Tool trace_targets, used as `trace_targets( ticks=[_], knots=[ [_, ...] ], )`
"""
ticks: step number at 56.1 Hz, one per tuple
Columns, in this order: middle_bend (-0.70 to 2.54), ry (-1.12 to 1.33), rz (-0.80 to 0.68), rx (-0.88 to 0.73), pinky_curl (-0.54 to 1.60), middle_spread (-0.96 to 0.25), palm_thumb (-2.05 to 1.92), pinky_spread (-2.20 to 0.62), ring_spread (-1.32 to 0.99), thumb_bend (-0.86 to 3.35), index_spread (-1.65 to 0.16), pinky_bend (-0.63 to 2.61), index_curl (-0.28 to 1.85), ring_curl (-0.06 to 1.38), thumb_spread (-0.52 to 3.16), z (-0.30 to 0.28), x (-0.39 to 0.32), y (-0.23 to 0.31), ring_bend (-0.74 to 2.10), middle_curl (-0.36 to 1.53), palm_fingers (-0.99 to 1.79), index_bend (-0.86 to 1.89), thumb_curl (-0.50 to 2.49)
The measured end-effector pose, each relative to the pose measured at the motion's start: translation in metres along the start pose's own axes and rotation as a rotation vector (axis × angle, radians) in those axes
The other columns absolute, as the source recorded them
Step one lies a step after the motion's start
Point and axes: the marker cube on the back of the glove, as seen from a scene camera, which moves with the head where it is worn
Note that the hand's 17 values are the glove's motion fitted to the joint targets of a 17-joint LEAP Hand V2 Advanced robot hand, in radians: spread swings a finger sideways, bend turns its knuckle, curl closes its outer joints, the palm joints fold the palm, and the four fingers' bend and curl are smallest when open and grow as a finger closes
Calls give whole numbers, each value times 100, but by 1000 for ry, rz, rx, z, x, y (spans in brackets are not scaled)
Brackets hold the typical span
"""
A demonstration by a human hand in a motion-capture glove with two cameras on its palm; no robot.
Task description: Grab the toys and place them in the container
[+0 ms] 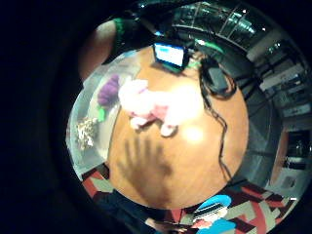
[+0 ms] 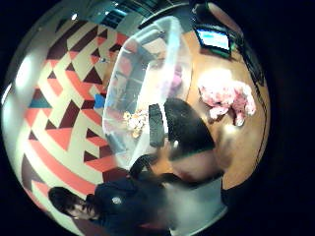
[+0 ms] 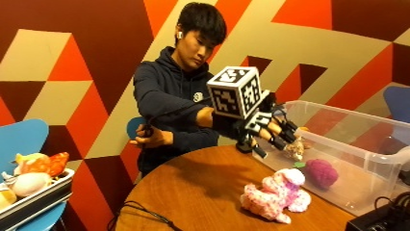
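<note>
My gloved right hand point(image 3: 272, 131) hovers above the round wooden table point(image 3: 192, 192), fingers spread and holding nothing, at the near end of the clear plastic container point(image 3: 359, 180). Its spread shadow falls on the tabletop in the little finger side palm view. A pink plush toy point(image 3: 275, 195) point(image 1: 156, 105) point(image 2: 226, 96) lies on the table beside the container's wall. Inside the container point(image 1: 85, 95) point(image 2: 147, 59) lie a purple plush toy point(image 3: 320, 172) point(image 1: 108, 91) point(image 2: 174, 78) and a small tan toy point(image 3: 295, 150) point(image 1: 85, 132) point(image 2: 135, 123), which sits just under my fingertips.
A lit screen point(image 1: 169, 53) point(image 2: 214, 38) and a black box point(image 1: 216, 80) with cables sit at the table's far side. A cable point(image 3: 141, 211) trails over the near edge. A tray of other toys point(image 3: 32, 185) rests on a blue chair at the left.
</note>
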Motion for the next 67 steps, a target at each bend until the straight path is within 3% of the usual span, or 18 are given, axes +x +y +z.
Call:
trace_targets(
  ticks=[18, 21, 24, 27, 36, 57, 67],
  knots=[
    [20, 236, 46, -152, 38, -7, 4, 4, -6, -1, -30, 78, 38, 32, 138, 106, 47, -40, 20, 43, -13, 6, 38],
    [24, 297, 27, -105, 38, -6, 11, 3, -8, 2, -30, 81, 31, 37, 136, 113, 50, -46, 43, 44, 9, -2, 39],
    [53, 303, 9, -65, 33, -9, 21, -3, -17, 6, -29, 77, 20, 41, 135, 115, 52, -51, 79, 50, 53, -12, 41],
    [71, 285, 4, -47, 33, -11, 32, -14, -21, 10, -28, 79, 17, 45, 133, 118, 54, -56, 95, 56, 84, -2, 43],
    [87, 242, -13, -1, 37, -14, 66, -32, -26, 18, -25, 78, 25, 54, 96, 131, 56, -69, 104, 64, 118, 31, 59],
    [123, 192, -31, 91, 51, -19, 81, -41, -36, 21, -29, 94, 57, 68, 28, 133, 41, -71, 131, 81, 121, 93, 83],
    [132, 197, -20, 128, 58, -19, 74, -42, -37, 17, -28, 102, 72, 73, 12, 107, 35, -60, 141, 84, 112, 108, 88]
  ],
)
